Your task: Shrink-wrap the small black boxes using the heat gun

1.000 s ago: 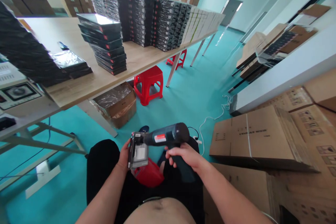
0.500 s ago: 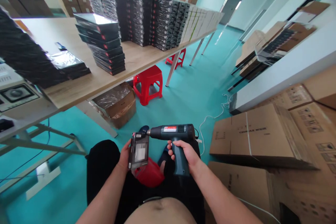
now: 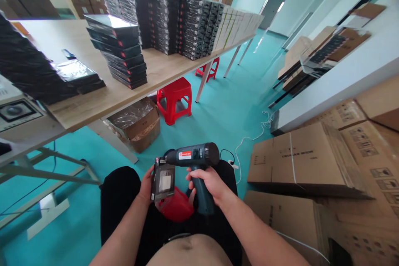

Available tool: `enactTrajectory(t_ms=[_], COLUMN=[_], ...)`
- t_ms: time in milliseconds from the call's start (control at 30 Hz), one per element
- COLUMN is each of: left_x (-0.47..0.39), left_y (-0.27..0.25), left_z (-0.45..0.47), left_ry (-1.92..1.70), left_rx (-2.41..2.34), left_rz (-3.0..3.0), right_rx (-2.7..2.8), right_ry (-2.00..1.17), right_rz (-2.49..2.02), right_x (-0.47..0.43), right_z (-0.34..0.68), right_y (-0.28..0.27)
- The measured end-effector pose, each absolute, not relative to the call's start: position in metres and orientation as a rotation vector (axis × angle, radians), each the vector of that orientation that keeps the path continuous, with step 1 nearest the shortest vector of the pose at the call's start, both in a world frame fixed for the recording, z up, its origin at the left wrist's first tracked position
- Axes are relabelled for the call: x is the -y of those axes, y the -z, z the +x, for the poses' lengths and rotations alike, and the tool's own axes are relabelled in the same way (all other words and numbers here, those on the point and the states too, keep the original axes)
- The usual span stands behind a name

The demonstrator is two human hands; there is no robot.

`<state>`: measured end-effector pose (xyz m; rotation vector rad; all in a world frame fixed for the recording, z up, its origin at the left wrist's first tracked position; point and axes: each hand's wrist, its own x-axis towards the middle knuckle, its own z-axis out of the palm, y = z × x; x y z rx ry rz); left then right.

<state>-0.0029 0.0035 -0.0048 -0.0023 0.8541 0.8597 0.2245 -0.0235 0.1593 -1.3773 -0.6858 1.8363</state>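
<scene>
My left hand [image 3: 146, 185] grips the left side of a small black box [image 3: 163, 183] with a pale label on its face, held upright over my lap. In my right hand [image 3: 208, 181] is a dark heat gun [image 3: 192, 156], its handle wrapped by my fingers. The barrel points left, and its nozzle end is at the top of the box; whether it touches cannot be made out. Below the box, a red seat [image 3: 176, 208] shows between my legs.
A wooden table [image 3: 156, 79] at the left carries a stack of black boxes [image 3: 124, 56] and long rows of wrapped boxes [image 3: 174, 20]. Beneath it are a red stool [image 3: 174, 99] and an open carton [image 3: 140, 126]. Cardboard cartons [image 3: 299, 158] stand at my right; a white cable [image 3: 246, 139] crosses the floor.
The heat gun in my right hand has moved left, its barrel now nearer and slightly over the box's top. The box stays nearly where it was in my left hand.
</scene>
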Motion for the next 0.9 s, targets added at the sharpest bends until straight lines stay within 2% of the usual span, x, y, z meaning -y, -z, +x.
enactTrajectory(t_ms=[200, 400, 600, 667, 767, 900], left_x=[-0.004, -0.005, -0.003, -0.003, -0.004, 0.000], left_y=[0.006, 0.009, 0.002, -0.003, -0.008, -0.011], left_z=[-0.003, -0.004, -0.004, -0.005, -0.005, 0.004], left_ry=[-0.843, -0.894, -0.826, -0.836, -0.844, -0.832], left_rx=[-0.863, -0.933, -0.865, -0.856, -0.862, -0.786], left_rz=[-0.015, -0.020, -0.045, -0.044, -0.046, -0.046], right_rx=[0.845, 1.445, 1.114, 1.133, 1.189, 1.231], right_ry=[-1.891, -2.365, -1.933, -1.875, -1.932, -2.217], right_rz=[-1.357, -1.196, -1.370, -1.422, -1.451, -1.418], right_x=[0.023, 0.029, 0.008, 0.003, 0.010, 0.042], right_z=[0.231, 0.247, 0.253, 0.259, 0.270, 0.284], right_y=[-0.173, -0.191, -0.178, -0.173, -0.170, -0.166])
